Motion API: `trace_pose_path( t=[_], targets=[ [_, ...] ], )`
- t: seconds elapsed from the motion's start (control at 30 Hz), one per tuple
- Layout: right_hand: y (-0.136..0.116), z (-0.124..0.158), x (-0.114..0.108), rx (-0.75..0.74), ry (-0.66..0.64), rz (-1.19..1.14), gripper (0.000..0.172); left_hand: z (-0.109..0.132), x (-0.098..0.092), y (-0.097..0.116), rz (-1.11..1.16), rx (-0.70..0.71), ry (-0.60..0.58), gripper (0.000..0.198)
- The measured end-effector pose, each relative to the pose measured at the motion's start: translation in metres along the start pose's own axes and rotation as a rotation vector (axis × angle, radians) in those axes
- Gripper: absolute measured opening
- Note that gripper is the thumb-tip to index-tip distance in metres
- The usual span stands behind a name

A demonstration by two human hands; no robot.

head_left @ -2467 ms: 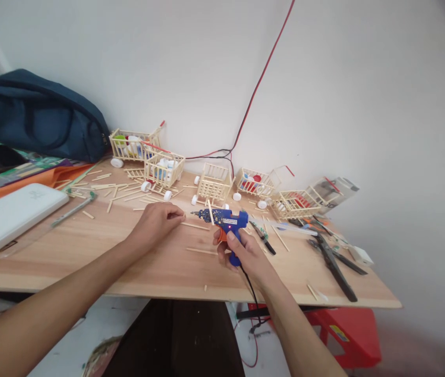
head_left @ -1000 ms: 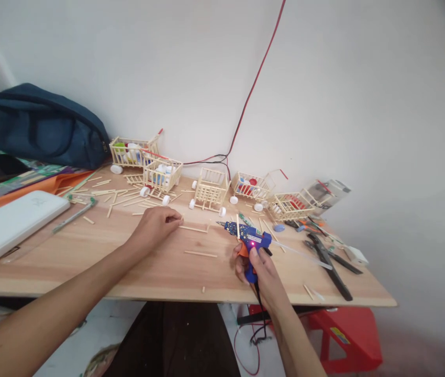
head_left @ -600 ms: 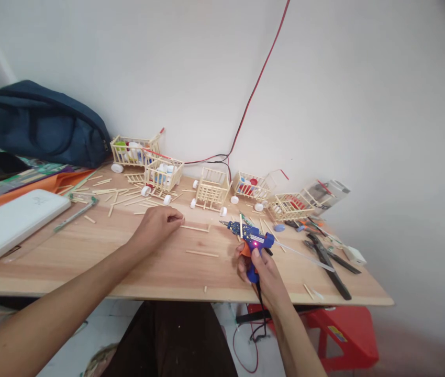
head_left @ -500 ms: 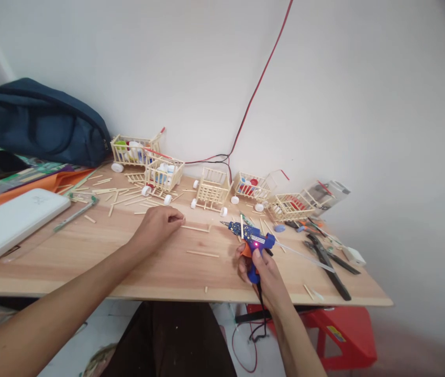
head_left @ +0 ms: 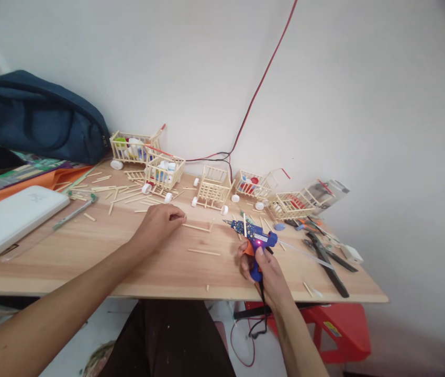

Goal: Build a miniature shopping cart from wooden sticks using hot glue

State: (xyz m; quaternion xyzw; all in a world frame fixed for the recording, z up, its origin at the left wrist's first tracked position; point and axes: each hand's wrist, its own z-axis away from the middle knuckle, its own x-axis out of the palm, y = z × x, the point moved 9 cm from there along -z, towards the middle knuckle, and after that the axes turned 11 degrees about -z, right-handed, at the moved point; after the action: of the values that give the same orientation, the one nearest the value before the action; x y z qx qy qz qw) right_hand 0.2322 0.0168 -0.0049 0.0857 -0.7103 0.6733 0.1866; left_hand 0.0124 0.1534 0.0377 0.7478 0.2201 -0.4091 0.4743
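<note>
My right hand (head_left: pixel 260 268) grips the handle of a blue glue gun (head_left: pixel 254 238) with an orange trigger and a lit red light; its nozzle points left, just above the wooden table (head_left: pixel 89 251). A thin wooden stick stands upright against the gun body. My left hand (head_left: pixel 159 222) rests on the table with fingers curled, pinching the end of a thin wooden stick (head_left: pixel 197 227) that lies flat. Another loose stick (head_left: pixel 203 252) lies between both hands.
Several small stick-built carts (head_left: pixel 212 188) with white wheels stand along the wall. Loose sticks (head_left: pixel 108 191) scatter at left. A white case (head_left: pixel 8 217), a blue bag (head_left: pixel 37 118), pliers and cutters (head_left: pixel 326 256) at right. A red stool (head_left: pixel 340 330) stands below.
My right hand has carried the glue gun to the right, away from the left hand and the stick. My left hand has stayed on its stick.
</note>
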Motion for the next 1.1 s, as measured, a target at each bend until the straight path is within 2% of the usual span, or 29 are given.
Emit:
trace_pose_path(
  t=[0.5,1.1],
  targets=[
    [-0.0007,0.0008,0.0016,0.004,-0.001,0.017,0.033,0.0001,-0.0010,0.0009,0.007,-0.001,0.002,0.018],
    [0.0026,0.0023,-0.0026,0.030,0.025,0.080,0.035,0.0022,-0.0027,0.0035,0.030,0.056,0.065,0.016]
  ],
)
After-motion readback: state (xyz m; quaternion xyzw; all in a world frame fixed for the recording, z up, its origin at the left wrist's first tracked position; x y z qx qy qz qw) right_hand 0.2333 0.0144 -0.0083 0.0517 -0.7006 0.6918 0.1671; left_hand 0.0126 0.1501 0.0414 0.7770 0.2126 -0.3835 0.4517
